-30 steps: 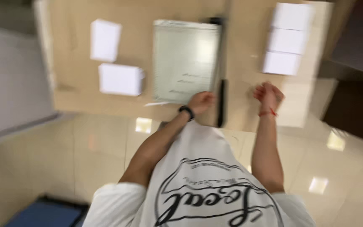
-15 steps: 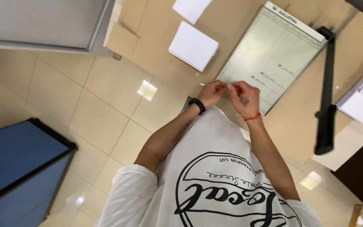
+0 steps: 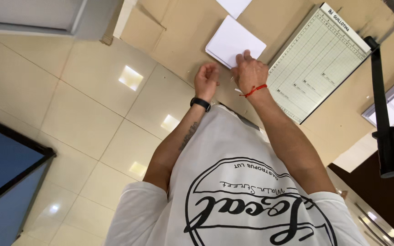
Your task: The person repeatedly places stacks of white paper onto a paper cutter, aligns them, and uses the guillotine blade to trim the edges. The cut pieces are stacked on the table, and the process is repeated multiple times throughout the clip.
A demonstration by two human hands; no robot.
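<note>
Since the earlier frame we had parted our hands, our right hand (image 3: 250, 73) reaching fingertips-down onto the white paper stack (image 3: 234, 41) lying just ahead on the worktop (image 3: 169, 32), nearer than our loosely curled, empty left hand (image 3: 206, 81) beside it.

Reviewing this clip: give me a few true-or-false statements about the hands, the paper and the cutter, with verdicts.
1. The right hand rests its fingers on the stack of white paper. True.
2. The left hand holds the cutter's handle. False: it is curled beside the right hand, apart from the handle.
3. The paper cutter's blade arm is raised off the gridded cutting board. True.
4. The stack of white paper lies on the cutting board. False: it lies on the brown table, left of the board.
</note>
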